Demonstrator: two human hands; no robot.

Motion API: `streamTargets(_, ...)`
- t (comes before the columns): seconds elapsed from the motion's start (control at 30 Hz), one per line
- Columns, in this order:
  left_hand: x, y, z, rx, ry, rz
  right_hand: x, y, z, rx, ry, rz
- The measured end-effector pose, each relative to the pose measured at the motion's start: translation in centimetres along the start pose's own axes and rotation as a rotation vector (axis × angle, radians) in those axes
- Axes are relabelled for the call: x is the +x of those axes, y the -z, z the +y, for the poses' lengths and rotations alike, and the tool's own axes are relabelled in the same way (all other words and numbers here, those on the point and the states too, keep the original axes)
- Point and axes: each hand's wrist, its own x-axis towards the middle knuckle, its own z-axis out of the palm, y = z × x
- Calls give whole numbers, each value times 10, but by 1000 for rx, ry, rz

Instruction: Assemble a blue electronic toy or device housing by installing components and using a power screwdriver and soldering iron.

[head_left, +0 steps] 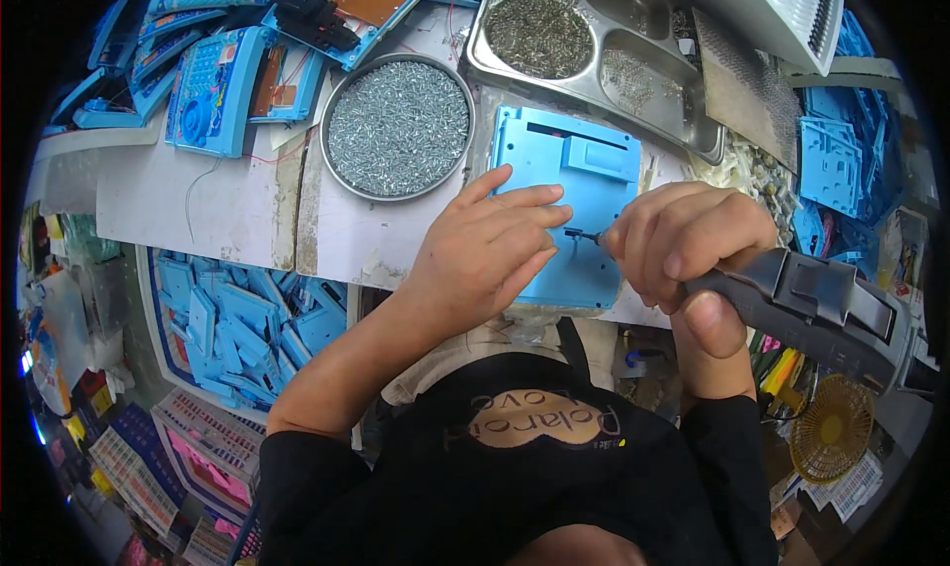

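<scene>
A light-blue plastic casing (586,274) lies on the table in front of me, with a raised block and a long dark slot near its far edge. My left hand (480,244) rests on its left side, fingers stretched out and somewhat spread over the surface. Wrapped round a dark grey electric screwdriver (826,309), my right hand (693,235) keeps the tool tilted, its bit pointing left. The bit's tip is over the middle of the casing, close to my left fingertips. Whether it touches a screw there, I cannot tell.
A round metal bowl of silver screws (398,126) stands behind my left hand. Beyond the casing sits a steel compartment tray (618,111) with small metal parts. Blue toy-like units (213,91) are stacked far left. A bin of blue plastic parts (247,329) stands below left; a yellow fan (831,427) lower right.
</scene>
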Motion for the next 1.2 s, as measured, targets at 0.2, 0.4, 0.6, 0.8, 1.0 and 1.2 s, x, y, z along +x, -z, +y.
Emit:
streamTargets(0.2,-1,-1,-3,-15,8,9,-1,-3,2,2,-35,47)
streamTargets(0.4,1,2,-1,-103,16,87,17,-4,-12,141,101,-19)
streamTargets(0.6,-1,6,3,-105,20,165,27,-18,-12,76,77,12)
streamTargets(0.8,-1,15,0,48,-8,220,41,-27,-6,88,69,31)
streamTargets(1.0,14,73,-42,526,247,256,78,4,29,32,173,19)
streamTargets(1.2,2,64,-55,585,306,237,93,9,61,17,131,-12)
